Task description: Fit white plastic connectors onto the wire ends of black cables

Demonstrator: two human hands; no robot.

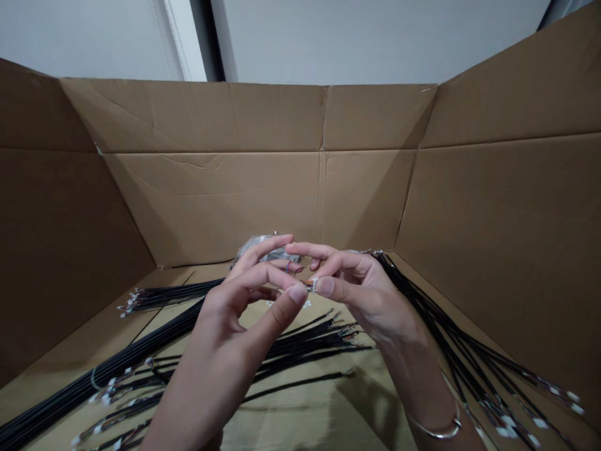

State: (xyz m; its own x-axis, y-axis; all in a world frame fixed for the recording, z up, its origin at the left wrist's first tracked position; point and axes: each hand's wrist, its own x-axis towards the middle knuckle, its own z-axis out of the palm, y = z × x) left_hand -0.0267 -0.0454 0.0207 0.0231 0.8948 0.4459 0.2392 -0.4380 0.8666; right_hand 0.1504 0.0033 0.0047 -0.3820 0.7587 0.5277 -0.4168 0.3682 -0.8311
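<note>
My left hand (263, 297) pinches thin coloured wires (306, 283) between thumb and index finger. From the other side, my right hand (352, 282) grips a small white connector (314, 285) with thumb and index finger. The wires run up to the connector, and the fingertips of both hands almost meet there. How far each wire sits inside the connector is too small to tell. Below the hands lies a spread of black cables (314, 338) with bare wire ends pointing right. A bracelet circles my right wrist.
Cardboard walls (211, 200) rise at the back and both sides. More black cables with white connectors lie at the right (451, 338). A tied black bundle (117, 357) crosses the left, near connector-ended cables (173, 297). A clear plastic bag (256, 244) sits behind my hands.
</note>
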